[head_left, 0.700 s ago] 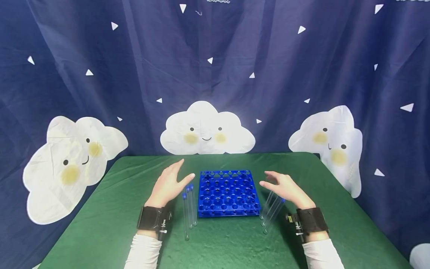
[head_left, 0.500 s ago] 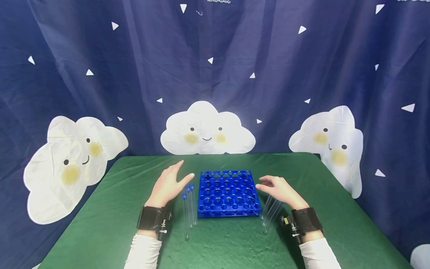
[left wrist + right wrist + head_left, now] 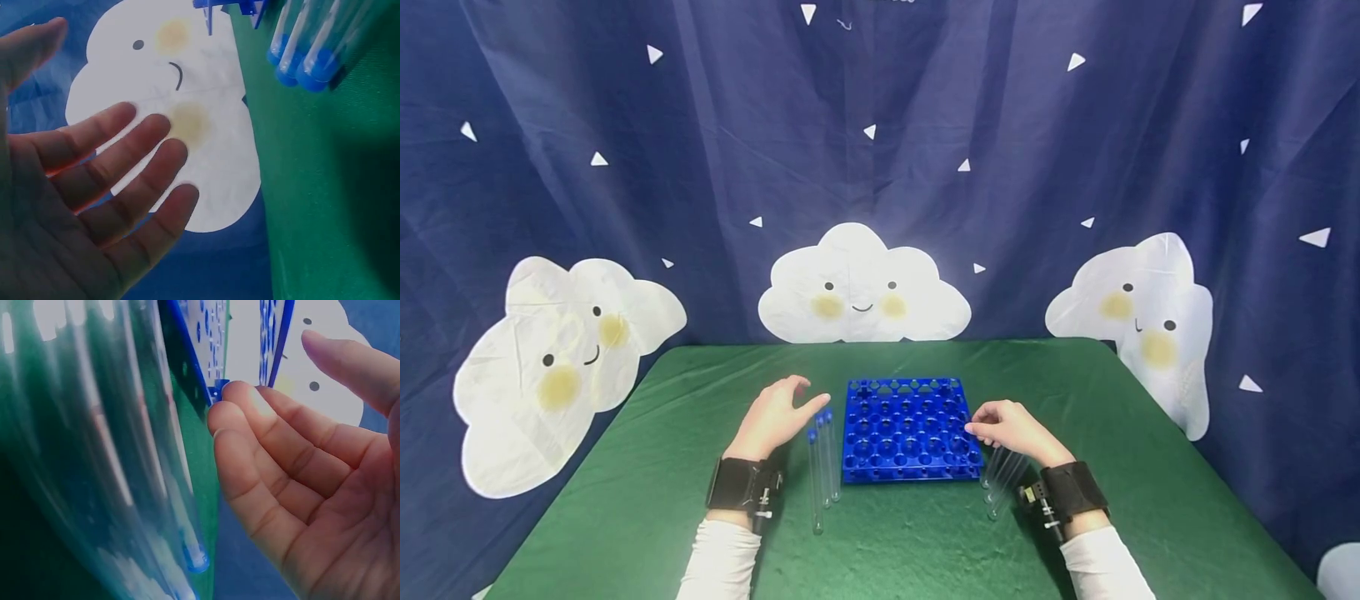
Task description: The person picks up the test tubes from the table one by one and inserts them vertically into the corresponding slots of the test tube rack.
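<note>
A blue test tube rack (image 3: 910, 477) stands mid-table, its visible holes bare. Left of it lie 3 blue-capped glass test tubes (image 3: 817, 492), whose caps (image 3: 319, 70) also show in the left wrist view. My left hand (image 3: 770, 419) hovers just beyond these tubes, fingers spread and slightly bent, holding nothing. At the rack's right edge is my right hand (image 3: 1017, 429), its fingers bent and the thumb (image 3: 350, 362) apart from them. Its fingertips come right up to the rack corner in the right wrist view. More test tubes (image 3: 997, 493) lie below this hand, their capped ends hidden behind it.
A green cloth (image 3: 895, 546) covers the table. Behind the far edge hangs a dark blue curtain (image 3: 880, 183) with white clouds. Black straps (image 3: 733, 486) carrying small cameras wrap both wrists.
My right hand has moved left and slightly toward me, to the rack's right edge, its fingers bending more. The left fingers have bent a little; rack and tubes stay put.
</note>
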`<action>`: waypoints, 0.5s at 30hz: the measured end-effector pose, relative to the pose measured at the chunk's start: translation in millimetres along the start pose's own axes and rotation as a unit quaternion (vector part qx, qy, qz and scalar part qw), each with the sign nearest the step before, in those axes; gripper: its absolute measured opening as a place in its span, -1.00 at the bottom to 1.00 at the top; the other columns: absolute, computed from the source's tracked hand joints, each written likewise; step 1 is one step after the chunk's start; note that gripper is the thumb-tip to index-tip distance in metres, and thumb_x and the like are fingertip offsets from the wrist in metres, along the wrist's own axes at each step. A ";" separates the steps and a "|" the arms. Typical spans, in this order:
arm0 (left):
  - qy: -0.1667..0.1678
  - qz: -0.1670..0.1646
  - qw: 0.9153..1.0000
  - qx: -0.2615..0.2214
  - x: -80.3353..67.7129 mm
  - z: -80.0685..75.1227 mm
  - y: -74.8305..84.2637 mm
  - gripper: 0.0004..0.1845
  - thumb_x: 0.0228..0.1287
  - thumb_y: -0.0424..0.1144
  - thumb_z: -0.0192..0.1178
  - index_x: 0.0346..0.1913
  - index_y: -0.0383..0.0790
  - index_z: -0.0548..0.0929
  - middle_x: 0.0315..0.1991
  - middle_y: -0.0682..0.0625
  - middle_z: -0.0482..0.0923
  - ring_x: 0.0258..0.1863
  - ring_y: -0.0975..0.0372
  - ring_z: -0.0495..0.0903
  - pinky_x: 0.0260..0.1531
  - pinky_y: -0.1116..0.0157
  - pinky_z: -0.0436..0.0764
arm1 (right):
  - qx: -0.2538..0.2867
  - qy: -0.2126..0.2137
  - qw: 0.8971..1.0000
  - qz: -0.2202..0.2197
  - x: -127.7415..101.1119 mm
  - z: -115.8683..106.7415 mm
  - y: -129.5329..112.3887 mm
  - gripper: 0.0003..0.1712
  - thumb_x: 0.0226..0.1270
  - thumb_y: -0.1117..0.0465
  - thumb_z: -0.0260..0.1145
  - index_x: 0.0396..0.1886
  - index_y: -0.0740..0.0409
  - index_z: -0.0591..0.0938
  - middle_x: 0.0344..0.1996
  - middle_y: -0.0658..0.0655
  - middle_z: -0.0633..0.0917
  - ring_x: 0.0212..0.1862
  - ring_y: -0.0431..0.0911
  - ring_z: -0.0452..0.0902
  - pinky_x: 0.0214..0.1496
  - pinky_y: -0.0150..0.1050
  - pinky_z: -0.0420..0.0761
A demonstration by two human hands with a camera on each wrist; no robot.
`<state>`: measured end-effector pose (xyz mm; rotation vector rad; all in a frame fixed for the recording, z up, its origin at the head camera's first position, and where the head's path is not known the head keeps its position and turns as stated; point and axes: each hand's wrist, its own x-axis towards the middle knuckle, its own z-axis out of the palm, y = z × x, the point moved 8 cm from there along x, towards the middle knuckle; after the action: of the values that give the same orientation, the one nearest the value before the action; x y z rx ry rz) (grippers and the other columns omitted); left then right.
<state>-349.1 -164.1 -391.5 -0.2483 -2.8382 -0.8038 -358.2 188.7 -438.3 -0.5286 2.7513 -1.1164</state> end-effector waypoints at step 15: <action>-0.154 -0.151 0.976 -0.035 -6.6 49.2 -40.6 -0.58 0.17 -0.02 0.34 -0.69 -0.19 0.51 -0.83 0.08 0.36 -0.80 0.30 0.36 -0.73 0.41 0.33 | 0.003 -0.010 1.000 0.004 0.5 4.4 3.9 -0.79 0.28 0.14 0.35 -0.30 0.23 0.60 -0.50 0.04 0.64 -0.44 -0.09 0.56 -0.38 -0.19 0.66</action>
<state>-357.4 -172.8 -454.5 0.0598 -3.1920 -1.0045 -358.6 188.2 -444.1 -0.5250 2.7286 -1.1114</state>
